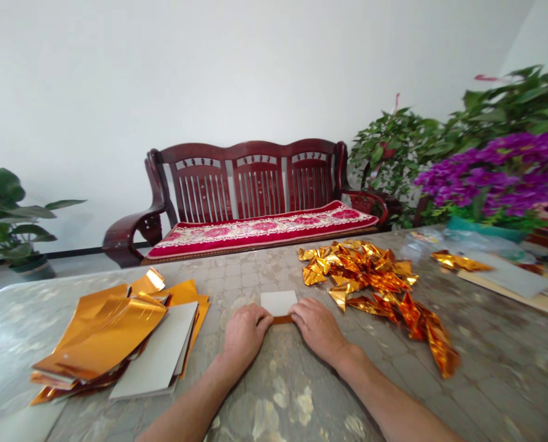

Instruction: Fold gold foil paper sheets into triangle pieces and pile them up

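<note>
A small sheet of gold foil paper (278, 303) lies on the table in front of me, its white back facing up. Along its near edge runs a narrow folded strip showing the gold side. My left hand (246, 330) pinches the left end of that strip, and my right hand (319, 326) pinches the right end. Left of my hands is a loose stack of gold foil sheets (103, 331), some with the white side (156, 353) up. To the right lies a pile of folded gold foil pieces (370, 276), trailing toward me.
The table (274, 374) has a patterned, shiny cover. At its right side are flat grey and tan boards (508, 273), clear plastic and purple flowers (499, 175). Beyond stands a wooden bench (255, 184) with a red cushion (265, 228). A potted plant (20, 221) stands far left.
</note>
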A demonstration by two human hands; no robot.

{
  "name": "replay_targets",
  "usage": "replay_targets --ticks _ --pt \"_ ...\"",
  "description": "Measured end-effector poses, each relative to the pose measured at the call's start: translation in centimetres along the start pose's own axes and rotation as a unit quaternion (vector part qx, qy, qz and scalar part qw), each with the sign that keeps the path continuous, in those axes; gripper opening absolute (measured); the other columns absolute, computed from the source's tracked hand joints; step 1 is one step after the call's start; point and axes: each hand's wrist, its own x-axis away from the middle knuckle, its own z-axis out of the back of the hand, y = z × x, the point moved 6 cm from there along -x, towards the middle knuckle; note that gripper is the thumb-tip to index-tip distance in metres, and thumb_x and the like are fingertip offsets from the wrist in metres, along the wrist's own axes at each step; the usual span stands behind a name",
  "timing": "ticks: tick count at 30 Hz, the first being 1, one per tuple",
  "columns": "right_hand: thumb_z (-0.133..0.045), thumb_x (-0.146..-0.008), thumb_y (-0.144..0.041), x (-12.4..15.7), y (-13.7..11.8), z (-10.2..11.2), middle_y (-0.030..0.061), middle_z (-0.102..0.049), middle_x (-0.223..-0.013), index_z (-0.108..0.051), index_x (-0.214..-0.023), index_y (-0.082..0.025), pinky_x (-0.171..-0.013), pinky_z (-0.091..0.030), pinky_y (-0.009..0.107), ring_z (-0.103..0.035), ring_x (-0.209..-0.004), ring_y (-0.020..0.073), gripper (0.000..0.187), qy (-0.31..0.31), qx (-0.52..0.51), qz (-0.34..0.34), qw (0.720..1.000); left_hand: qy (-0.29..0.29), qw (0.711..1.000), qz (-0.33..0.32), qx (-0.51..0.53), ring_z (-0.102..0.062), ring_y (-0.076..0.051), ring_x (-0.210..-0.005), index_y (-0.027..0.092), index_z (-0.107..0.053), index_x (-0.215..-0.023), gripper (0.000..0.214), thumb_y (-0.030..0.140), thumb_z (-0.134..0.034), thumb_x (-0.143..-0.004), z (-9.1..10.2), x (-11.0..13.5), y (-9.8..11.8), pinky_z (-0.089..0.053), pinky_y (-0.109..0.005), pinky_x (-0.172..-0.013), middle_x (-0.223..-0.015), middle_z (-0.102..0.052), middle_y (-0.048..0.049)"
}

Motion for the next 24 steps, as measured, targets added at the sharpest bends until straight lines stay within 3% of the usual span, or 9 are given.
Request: replay_targets --ticks 7,13,24 --pt "-0.056 -0.093 -0.019 -0.28 0.15 -0.07 0.0027 -0.065 -0.088 -0.066 -0.088 -0.022 -0.077 -0.038 0.03 -0.057 -0.089 0.0192 0.012 -0.009 0.025 -0.019 0.999 -0.013 0.998 0.056 -0.007 -0.059 -0.015 -0.074 0.019 -0.07 -0.072 0.022 0.03 -0.059 -0.087 -0.05 -0.43 -0.54 -0.033 -0.025 -0.066 -0.076 -0.068 -0.0025" --pt "-0.057 -0.092 -0.018 -0.56 0.38 -0.22 0.0031 -0.068 -0.094 -0.064 -0.094 -0.022 -0.077 -0.037 0.031 -0.059 -0.092 0.0198 0.009 -0.01 0.019 -0.041 0.999 -0.005 0.997 0.061 -0.049 -0.056 -0.015 -0.07 0.019 -0.066 -0.069 0.024 0.033 -0.059 -0.086 0.18 -0.63 -0.51 -0.027 -0.025 -0.062 -0.073 -0.066 -0.0022" --pt "-0.059 -0.088 -0.017 -0.82 0.41 -0.38 0.0009 -0.071 -0.093 -0.063 -0.089 -0.023 -0.074 -0.034 0.032 -0.058 -0.088 0.0202 0.007 -0.005 0.023 -0.047 0.999 -0.006 0.993 0.077 -0.092 -0.056 -0.017 -0.073 0.019 -0.064 -0.066 0.022 0.034 -0.061 -0.082 0.49 -0.78 -0.39 -0.027 -0.027 -0.063 -0.072 -0.065 -0.0021"
